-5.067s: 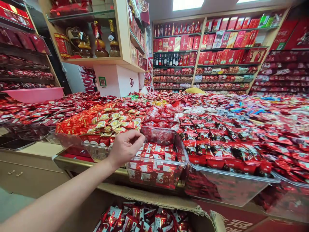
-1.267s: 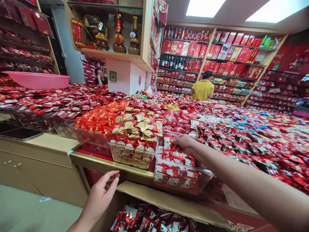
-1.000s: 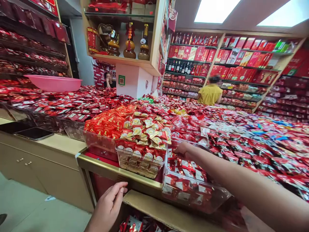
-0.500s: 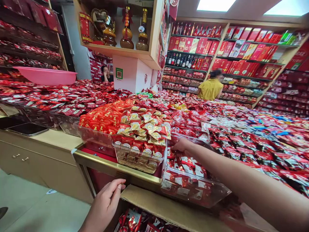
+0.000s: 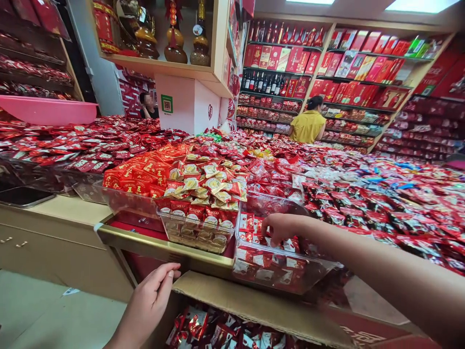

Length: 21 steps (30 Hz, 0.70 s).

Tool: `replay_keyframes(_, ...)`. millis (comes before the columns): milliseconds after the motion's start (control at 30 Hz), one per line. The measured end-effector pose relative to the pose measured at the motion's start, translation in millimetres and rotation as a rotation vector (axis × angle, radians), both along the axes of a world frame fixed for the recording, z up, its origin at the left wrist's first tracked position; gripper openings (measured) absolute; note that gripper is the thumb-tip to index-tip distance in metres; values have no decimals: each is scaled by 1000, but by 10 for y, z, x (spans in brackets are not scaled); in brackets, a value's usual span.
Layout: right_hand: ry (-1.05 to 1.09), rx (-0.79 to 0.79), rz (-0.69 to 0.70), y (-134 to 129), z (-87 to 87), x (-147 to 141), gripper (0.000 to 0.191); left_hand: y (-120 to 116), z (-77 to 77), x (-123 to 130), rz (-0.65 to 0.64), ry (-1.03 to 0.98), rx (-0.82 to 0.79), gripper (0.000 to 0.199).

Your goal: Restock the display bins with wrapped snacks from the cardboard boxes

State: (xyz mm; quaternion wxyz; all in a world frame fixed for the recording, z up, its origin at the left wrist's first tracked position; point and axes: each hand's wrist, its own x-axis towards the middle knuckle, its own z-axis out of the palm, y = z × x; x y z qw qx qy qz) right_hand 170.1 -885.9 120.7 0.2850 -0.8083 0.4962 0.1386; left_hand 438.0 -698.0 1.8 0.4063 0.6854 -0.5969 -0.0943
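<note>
My right hand (image 5: 281,228) reaches into a clear plastic bin (image 5: 286,278) of red-and-white wrapped candy packets (image 5: 259,259). Its fingers are bent downward among the packets, and whatever is between them is hidden. My left hand (image 5: 150,295) is loosely closed, thumb against the fingers, beside the corner of a cardboard box flap (image 5: 218,291); nothing shows in it. Below the flap, more red packets (image 5: 221,334) lie in the box. Left of my right hand stands a clear bin (image 5: 196,237) heaped with red-and-gold durian packets (image 5: 209,186).
A gold-edged counter (image 5: 163,247) runs in front of the bins. Orange-red packets (image 5: 141,169) fill the bin farther left. A dark phone-like slab (image 5: 25,195) and a pink basin (image 5: 51,110) are at left. A person in yellow (image 5: 308,126) stands by the far shelves.
My right hand has drawn back toward the bin's front, and more packets show behind it. My left hand stays by the flap. The view has shifted slightly.
</note>
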Motion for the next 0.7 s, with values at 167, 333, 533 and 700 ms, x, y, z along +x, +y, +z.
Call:
replay_keyframes(167, 12, 36, -50, -28, -50, 34, 15, 16, -1, 7, -12, -13, -3, 28)
replay_keyframes(333, 26, 56, -94, -8, -97, 29, 15, -12, -43, 24, -29, -31, -16, 25)
replay_keyframes(533, -76, -239, -66, 189, 325, 66, 18, 135, 48, 5, -50, -161, -259, 21)
replay_keyframes(700, -583, -142, 128, 1012, 698, -226, 18, 399, -162, -382, -623, -309, -145, 28)
